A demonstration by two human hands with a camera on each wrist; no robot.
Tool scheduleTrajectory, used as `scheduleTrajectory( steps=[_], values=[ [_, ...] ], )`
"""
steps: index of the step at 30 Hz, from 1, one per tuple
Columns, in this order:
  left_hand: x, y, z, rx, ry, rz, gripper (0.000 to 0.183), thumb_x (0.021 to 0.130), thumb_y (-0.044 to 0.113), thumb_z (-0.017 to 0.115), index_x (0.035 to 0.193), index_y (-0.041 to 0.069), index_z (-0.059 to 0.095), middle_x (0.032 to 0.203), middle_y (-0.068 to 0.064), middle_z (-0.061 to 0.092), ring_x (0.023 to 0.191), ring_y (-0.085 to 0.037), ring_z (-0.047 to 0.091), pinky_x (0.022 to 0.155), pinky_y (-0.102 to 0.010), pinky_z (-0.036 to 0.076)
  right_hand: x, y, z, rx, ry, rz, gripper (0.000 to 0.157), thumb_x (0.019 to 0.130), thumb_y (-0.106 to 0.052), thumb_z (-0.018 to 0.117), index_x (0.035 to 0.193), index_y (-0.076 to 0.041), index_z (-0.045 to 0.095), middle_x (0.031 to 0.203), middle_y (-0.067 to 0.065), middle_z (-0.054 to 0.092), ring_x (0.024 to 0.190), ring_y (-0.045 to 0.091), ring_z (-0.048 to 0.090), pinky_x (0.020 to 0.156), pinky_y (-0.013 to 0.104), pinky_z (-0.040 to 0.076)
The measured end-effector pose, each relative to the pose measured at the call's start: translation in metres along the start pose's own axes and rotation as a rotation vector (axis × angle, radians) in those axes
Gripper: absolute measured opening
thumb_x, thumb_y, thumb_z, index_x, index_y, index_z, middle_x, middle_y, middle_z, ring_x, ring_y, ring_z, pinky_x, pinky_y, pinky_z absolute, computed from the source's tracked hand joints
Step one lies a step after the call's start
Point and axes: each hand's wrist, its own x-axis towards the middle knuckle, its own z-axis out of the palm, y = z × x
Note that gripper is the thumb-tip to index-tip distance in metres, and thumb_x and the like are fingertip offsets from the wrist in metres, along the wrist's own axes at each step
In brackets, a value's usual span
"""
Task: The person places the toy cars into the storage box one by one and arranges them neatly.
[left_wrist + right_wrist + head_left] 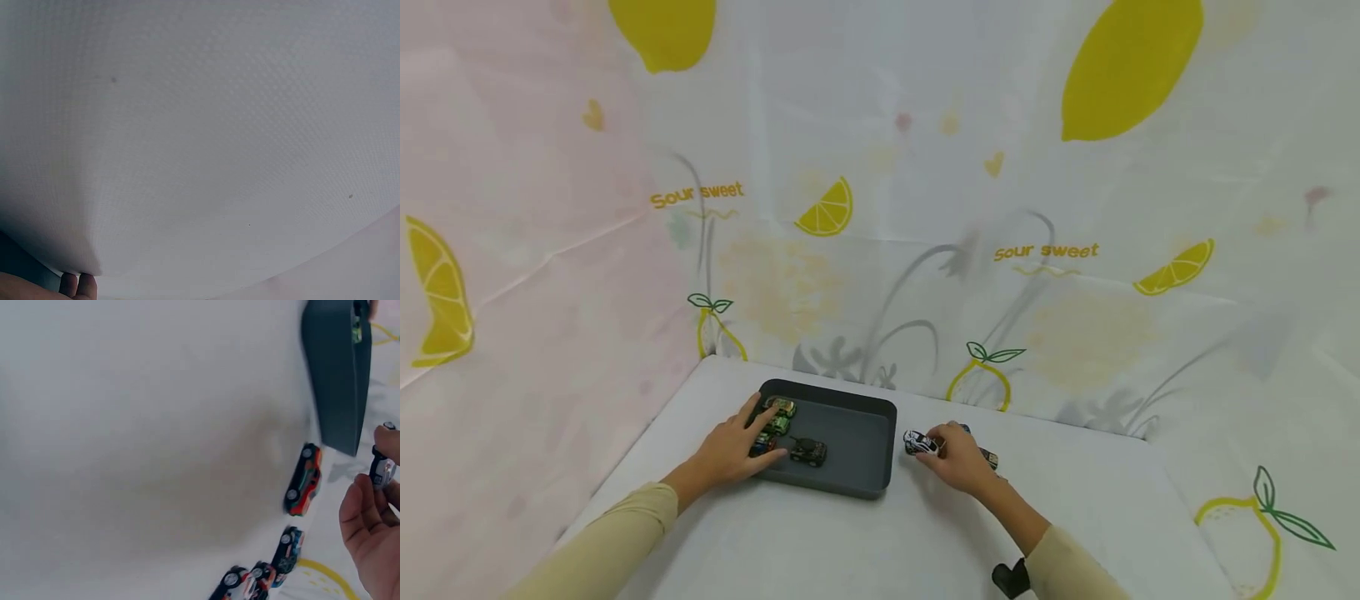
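Note:
A dark grey rectangular tray (857, 433) lies on the white table, with several small toy cars along its left side. Among these are a yellowish car (783, 407), a green car (778, 426) and, standing apart, a black car (808, 452). My left hand (724, 450) reaches over the tray's left rim, fingers spread around the cars; whether they touch them is unclear. Just right of the tray, my right hand (957, 458) pinches a white-and-black toy car (920, 442) between thumb and fingers. The right wrist view shows this white car (382, 472) raised off the table.
More toy cars sit on the table by the right hand: a red-and-green car (304, 480), a blue car (288, 553) and others partly cut off by the frame. Lemon-printed cloth (865, 283) walls the table at the back and sides.

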Motion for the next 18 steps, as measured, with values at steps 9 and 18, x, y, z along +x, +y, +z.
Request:
scheduleTrajectory(
  steps=[9,18],
  values=[
    [0.008,0.000,-0.003,0.015,-0.013,0.005,0.081,0.088,0.058,0.064,0.150,0.010,0.043,0.157,-0.029,0.028,0.109,-0.053,0.059,0.078,-0.061,0.051,0.030,-0.019,0.005,0.006,0.016,0.007,0.027,0.084,-0.019,0.079,0.105,-0.004,0.069,0.088,0.003,0.056,0.073,0.009,0.055,0.065,0.023,0.047],
    [0.001,0.004,-0.003,-0.001,-0.013,0.010,0.081,0.087,0.056,0.066,0.150,0.010,0.043,0.156,-0.030,0.029,0.107,-0.053,0.059,0.077,-0.061,0.051,0.047,-0.037,0.035,0.071,0.000,-0.013,0.030,0.084,-0.019,0.079,0.106,-0.002,0.069,0.091,0.005,0.056,0.074,0.009,0.051,0.064,0.021,0.045]
  ],
)
